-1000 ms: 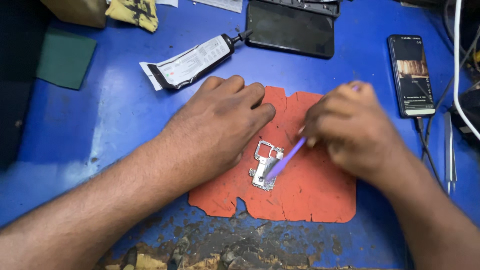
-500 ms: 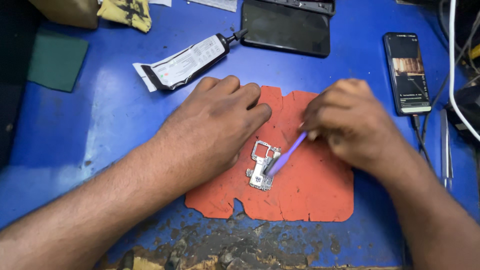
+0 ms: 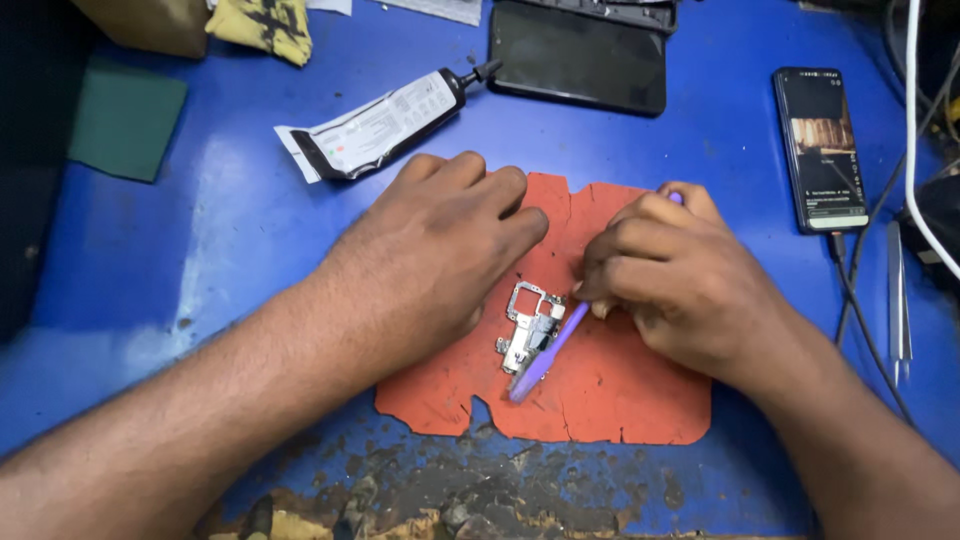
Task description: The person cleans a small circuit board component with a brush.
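Note:
A small metal phone part (image 3: 527, 328) lies on a torn orange mat (image 3: 600, 400) in the middle of the blue bench. My left hand (image 3: 440, 250) rests flat on the mat, its thumb side against the part's left edge. My right hand (image 3: 670, 275) is closed around a purple brush-like tool (image 3: 545, 352), whose tip reaches across the part toward the mat's front. The tool's top end pokes out above my right knuckles.
A squeezed glue tube (image 3: 375, 125) lies behind my left hand. A dark phone (image 3: 580, 55) lies face down at the back, a lit phone (image 3: 820, 148) with a cable at the right. Tweezers (image 3: 900, 300) sit at the far right, a green pad (image 3: 125, 120) at the left.
The purple tool has slid forward and down over the metal part; my right hand shifted slightly toward me. My left hand stays put.

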